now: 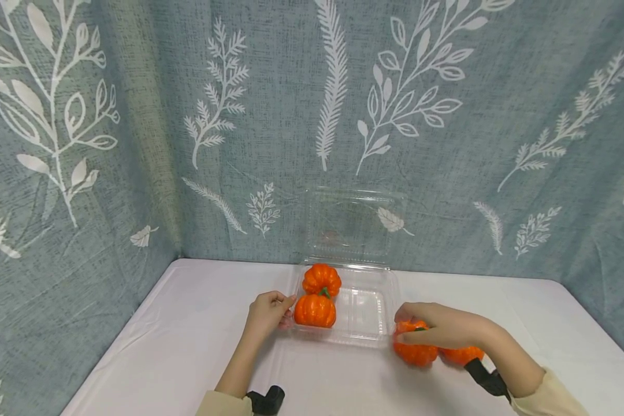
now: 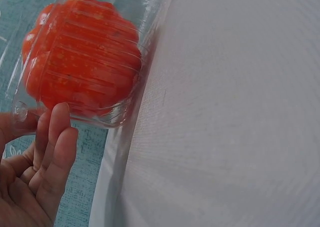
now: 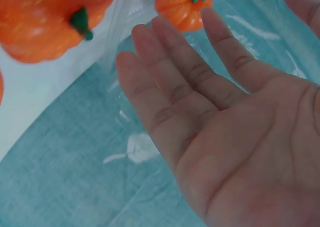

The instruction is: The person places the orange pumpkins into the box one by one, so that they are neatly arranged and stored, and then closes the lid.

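A clear plastic clamshell box (image 1: 343, 337) stands on the table with its lid (image 1: 353, 222) raised at the back. Two orange toy pumpkins with green stems, a rear one (image 1: 321, 278) and a front one (image 1: 315, 312), sit in its left half. My left hand (image 1: 266, 315) pinches the box's left rim between thumb and fingers, beside the front pumpkin (image 2: 82, 57). At the box's front right corner, my right hand (image 1: 442, 325) hovers with extended fingers (image 3: 172, 89) over a third pumpkin (image 1: 417, 353). Another pumpkin (image 1: 463, 355) lies behind that wrist, partly hidden.
A white cloth covers the table (image 1: 187, 329). Blue-green curtains (image 1: 291, 115) with white leaf prints hang behind and at both sides, the back one close behind the raised lid. Black straps (image 1: 486, 378) sit on both wrists.
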Demonstrator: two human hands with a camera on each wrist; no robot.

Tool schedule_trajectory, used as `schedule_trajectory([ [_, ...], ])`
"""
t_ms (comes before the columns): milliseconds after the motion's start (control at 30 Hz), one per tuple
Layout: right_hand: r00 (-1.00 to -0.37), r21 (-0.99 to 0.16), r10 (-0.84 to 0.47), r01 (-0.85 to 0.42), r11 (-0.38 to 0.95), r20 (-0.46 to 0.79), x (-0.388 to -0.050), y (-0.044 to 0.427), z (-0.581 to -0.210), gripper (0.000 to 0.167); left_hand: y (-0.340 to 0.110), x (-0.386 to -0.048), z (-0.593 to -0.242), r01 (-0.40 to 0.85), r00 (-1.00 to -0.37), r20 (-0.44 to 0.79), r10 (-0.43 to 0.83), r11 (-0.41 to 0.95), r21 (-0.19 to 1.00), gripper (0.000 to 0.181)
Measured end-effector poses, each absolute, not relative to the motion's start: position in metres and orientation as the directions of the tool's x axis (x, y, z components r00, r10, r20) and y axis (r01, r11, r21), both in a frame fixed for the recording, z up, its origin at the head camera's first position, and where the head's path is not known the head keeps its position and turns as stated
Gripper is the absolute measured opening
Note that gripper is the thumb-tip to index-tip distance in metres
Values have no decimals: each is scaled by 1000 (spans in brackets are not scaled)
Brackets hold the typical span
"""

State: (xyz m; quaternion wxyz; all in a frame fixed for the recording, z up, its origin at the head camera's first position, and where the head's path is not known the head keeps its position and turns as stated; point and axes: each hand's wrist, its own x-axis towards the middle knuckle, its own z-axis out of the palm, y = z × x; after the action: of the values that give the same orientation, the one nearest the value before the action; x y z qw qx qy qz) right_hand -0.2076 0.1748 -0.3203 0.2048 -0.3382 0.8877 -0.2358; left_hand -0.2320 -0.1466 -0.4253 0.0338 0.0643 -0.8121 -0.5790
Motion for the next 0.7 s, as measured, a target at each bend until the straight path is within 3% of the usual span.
schedule_trajectory([
  [267,-730,-559,-656,-469,684,-191,-202,191,-318,40,-147,-232,-426,-63,-989,-15,-145,335,940,25],
  [700,-768,-482,-637,-533,696,-71,-195,202,-323,38,-146,-231,-423,-61,-989,-9,-147,349,935,25],
])
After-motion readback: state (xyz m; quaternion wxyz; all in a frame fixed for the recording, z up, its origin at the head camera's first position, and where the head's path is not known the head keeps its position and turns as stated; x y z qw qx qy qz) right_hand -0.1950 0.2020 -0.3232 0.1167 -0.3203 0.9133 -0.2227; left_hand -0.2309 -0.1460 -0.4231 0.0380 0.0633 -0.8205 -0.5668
